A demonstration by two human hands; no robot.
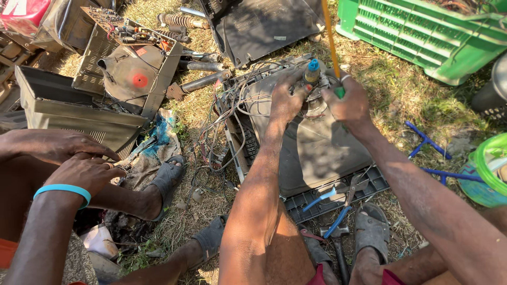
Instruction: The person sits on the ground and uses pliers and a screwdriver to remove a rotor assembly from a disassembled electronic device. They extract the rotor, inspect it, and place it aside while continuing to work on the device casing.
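An old picture tube (317, 142) lies face down in its grey frame on the grass, wires (222, 132) spilling from its left side. My left hand (287, 97) grips the neck of the tube, beside a small blue-capped part (313, 68). My right hand (348, 103) holds a tool with a green handle and a long orange shaft (331, 45), set against the neck next to the left hand.
Blue-handled pliers (346, 198) and a hammer (338, 237) lie near my sandalled feet. Another person's hands (79, 161) and foot (166, 177) are at left. Stripped chassis (121, 68), a dark back cover (264, 26) and a green crate (422, 31) surround the spot.
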